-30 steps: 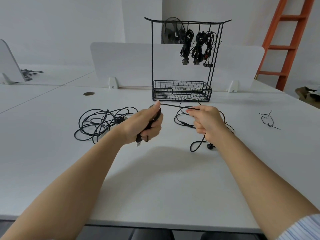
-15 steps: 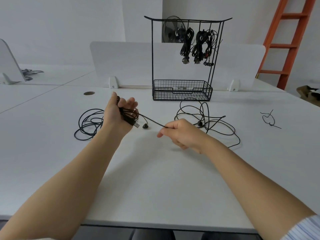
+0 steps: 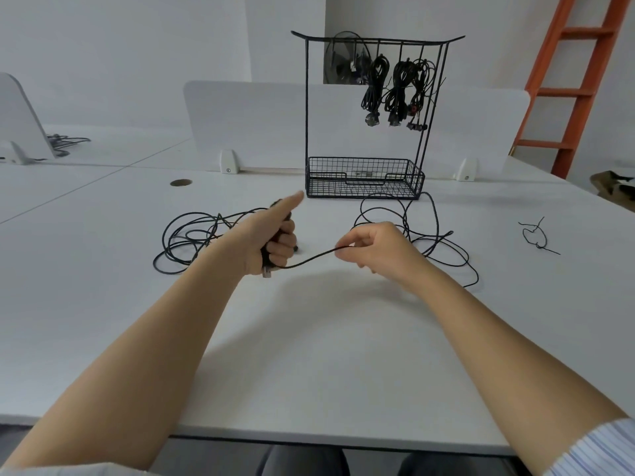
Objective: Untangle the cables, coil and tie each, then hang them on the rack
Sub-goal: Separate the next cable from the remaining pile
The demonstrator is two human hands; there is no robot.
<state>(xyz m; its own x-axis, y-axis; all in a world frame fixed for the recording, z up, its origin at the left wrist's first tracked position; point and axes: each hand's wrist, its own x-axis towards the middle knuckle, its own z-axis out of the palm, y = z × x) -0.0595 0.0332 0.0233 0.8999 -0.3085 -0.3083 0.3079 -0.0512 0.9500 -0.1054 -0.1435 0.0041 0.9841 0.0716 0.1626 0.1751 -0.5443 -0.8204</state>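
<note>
White desk (image 3: 309, 338) filled most of the view, w/ an orange ladder (image 3: 577, 80) far back on the right. Black wire rack (image 3: 378, 38) stood at the far side of the desk, straight ahead of both hands. About 3 tied cable bundles (image 3: 395, 91) hung from its top bar.

Left hand (image 3: 271, 242) was closed round a small coil (image 3: 265, 256) of the black cable (image 3: 309, 261) – fingers curled tight, one digit stuck straight out toward the rack. A metal plug (image 3: 267, 272) poked out under the fist. Right hand (image 3: 374, 249) pinched the same cable w/ its fingertips, a bit off to the right.

Main thing: the cable ran sideways, left to right, from fist to pinch, sagging a little above the desk. Past the pinch it went into loose loops (image 3: 429, 235) lying flat on the desk, behind and right of the right hand, near the rack's foot. So the right hand was nearer the slack and the left hand had the coil. Next wrap prob. needed the right hand to bring its bit across to the fist.

Cable looked thin, black, floppy – loops could snag on each other. A 2nd tangle (image 3: 192, 238) lay behind the left hand, not held. A twist tie (image 3: 534, 235) lay well apart on the right.
</note>
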